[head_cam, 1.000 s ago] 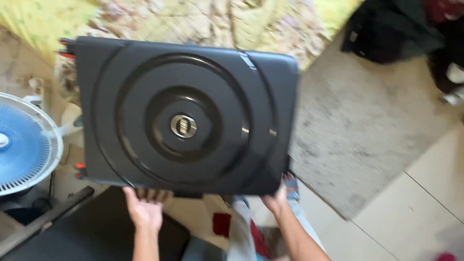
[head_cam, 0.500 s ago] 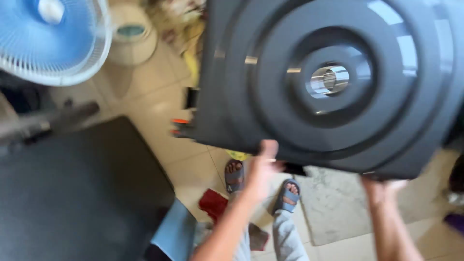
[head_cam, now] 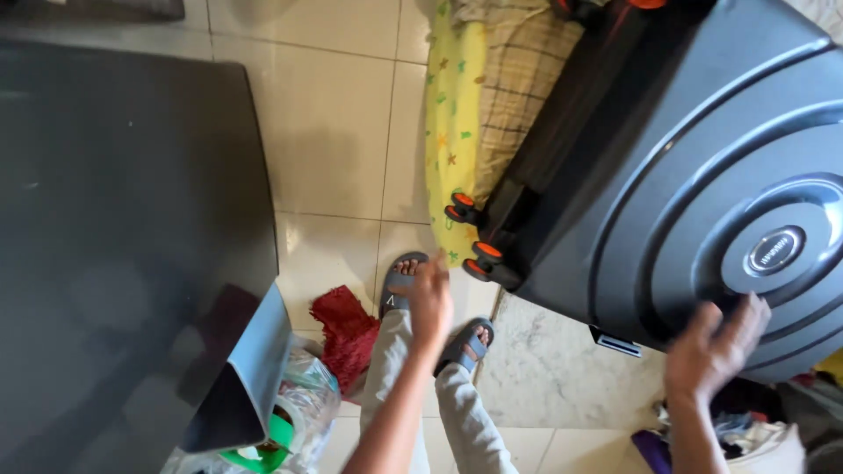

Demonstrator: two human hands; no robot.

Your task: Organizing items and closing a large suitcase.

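Note:
A large dark grey hard-shell suitcase (head_cam: 667, 167) with raised rings and a round metal badge fills the upper right. It lies tilted on bedding, its orange-and-black wheels (head_cam: 474, 237) pointing left. My left hand (head_cam: 430, 298) hangs free just below the wheels, fingers loose, holding nothing. My right hand (head_cam: 716, 347) has its fingers spread at the suitcase's lower edge, against or just off the shell. My feet in grey-blue slippers (head_cam: 399, 276) stand on the tile below.
A dark glossy tabletop (head_cam: 132, 219) fills the left side. A yellow patterned blanket (head_cam: 452, 114) and a plaid cloth lie under the suitcase. A red cloth (head_cam: 347, 329), a grey mat (head_cam: 553, 369) and plastic bags (head_cam: 299, 412) lie on the floor.
The suitcase was gripped by its lower edge in both hands and swung right. Now it rests on the bedding and both hands are off its edge, the left one well clear.

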